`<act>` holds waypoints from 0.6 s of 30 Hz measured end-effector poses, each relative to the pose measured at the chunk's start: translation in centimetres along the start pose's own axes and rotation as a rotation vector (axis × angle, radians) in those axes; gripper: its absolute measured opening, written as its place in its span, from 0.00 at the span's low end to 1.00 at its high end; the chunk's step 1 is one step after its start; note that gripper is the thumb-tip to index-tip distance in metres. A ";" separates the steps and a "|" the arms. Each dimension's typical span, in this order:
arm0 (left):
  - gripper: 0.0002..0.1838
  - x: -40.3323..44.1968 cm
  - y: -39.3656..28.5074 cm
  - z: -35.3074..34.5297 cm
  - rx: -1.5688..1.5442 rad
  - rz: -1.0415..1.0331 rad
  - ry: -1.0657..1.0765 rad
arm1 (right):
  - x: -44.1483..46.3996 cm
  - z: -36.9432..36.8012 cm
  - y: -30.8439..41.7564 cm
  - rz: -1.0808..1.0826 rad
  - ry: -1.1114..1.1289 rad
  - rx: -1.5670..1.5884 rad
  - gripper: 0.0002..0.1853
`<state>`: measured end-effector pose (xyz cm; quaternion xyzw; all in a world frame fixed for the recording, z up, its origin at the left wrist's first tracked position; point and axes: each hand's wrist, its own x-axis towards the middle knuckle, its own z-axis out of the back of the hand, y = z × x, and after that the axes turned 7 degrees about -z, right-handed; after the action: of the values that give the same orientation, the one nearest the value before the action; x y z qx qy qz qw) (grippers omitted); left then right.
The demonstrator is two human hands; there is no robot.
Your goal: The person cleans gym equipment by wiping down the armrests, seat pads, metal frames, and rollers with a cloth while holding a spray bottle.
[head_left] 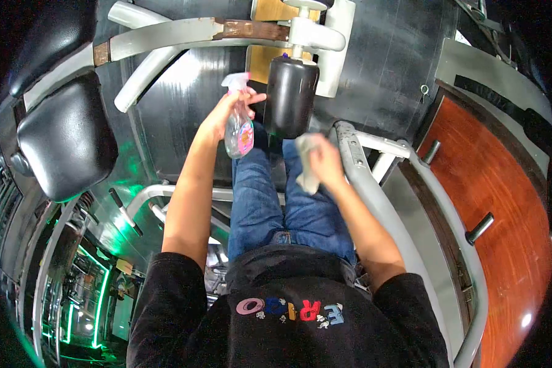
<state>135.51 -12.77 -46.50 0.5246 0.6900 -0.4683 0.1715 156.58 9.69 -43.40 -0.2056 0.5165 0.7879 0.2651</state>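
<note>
My left hand (230,110) is wrapped round the neck of a clear spray bottle (239,136) with a pink and white trigger head and a colourful label. The bottle is upright in view, just left of a black padded roller (291,97) on a metal arm. In my right hand (326,161) is a pale cloth (307,164), somewhat blurred, below and right of the roller. The cloth and the roller look apart. Both hands are above my jeans-clad legs.
A black padded seat (69,138) is at the left. A curved grey frame (380,202) runs down the right, beside a reddish-brown panel (481,214) with black pegs. A grey bar (190,30) with worn brown patches crosses the top.
</note>
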 end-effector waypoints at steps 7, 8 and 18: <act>0.18 4.6 2.6 1.0 -0.279 0.105 -0.137 | 15.5 7.2 11.4 0.114 -0.297 -0.196 0.17; 0.18 4.8 2.5 0.9 -0.217 0.138 -0.106 | 16.6 6.8 12.7 0.222 -0.340 -0.178 0.17; 0.18 -1.2 1.9 1.2 -0.341 -0.002 0.035 | 0.9 -1.5 3.1 0.253 0.084 -0.355 0.24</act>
<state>137.37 -14.40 -47.14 0.4950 0.7630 -0.3356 0.2455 153.99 7.52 -42.37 -0.2151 0.4018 0.8842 0.1020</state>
